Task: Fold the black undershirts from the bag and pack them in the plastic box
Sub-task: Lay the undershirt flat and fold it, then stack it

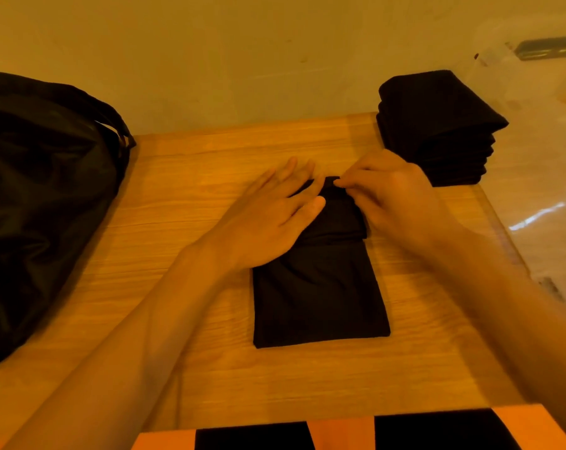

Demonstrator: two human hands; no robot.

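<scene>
Head: rectangular undershirt (320, 303) (matte black)

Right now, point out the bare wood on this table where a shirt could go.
Widest bare table lies between the bag and the undershirt. A strip runs between its near edge and the table's front edge; another between its far end and the wall. Crowded: the middle, under the left hand and right hand, and the far right by the stack.

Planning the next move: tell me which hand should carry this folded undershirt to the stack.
Right. The right hand pinches the far fold of the undershirt, and the stack lies on that side; the left hand rests flat on it.
</scene>
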